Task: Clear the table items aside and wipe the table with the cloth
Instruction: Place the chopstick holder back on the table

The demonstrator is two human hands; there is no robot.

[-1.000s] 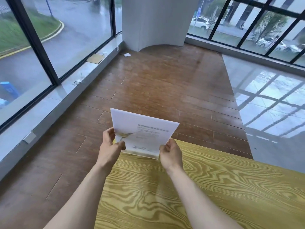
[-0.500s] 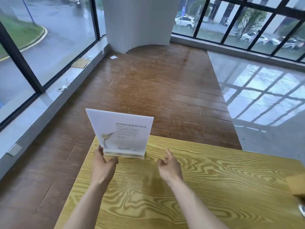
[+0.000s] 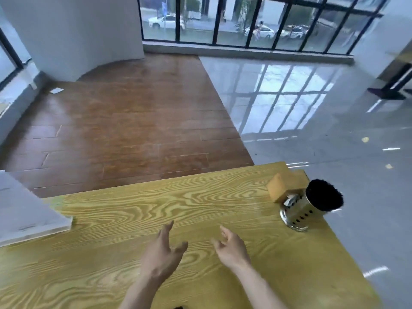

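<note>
— Head view: what is on the worktop (image 3: 138,208) near the hands?

— A white sign (image 3: 26,210) stands at the far left edge, well apart from both hands. On the right side there is a shiny metal cup (image 3: 301,210) with small holes and a dark round top. A tan box (image 3: 284,186) sits just behind it, touching or almost touching; I cannot tell which.

— Is anything in the way of the hands?

— No. The wood between the left hand (image 3: 160,255) and the right hand (image 3: 231,248) and those things is bare yellow grain.

— What are the hands doing?

— Both are empty with fingers spread apart. They are just above the worktop or resting on it, near the middle, close to each other but not touching.

— And the room?

— Brown wood floor (image 3: 124,121) lies past the far edge, and shiny grey floor on the right. Big windows (image 3: 245,18) with black bars show cars outside. A white curved wall (image 3: 73,30) is at the back left.

— Which way does the sign face?

— Its flat face slopes and its long bottom edge runs from left to right, slanting a little. The picture is blurry, so the print cannot be read.

— Where is the cloth?

— I cannot see one.
</note>
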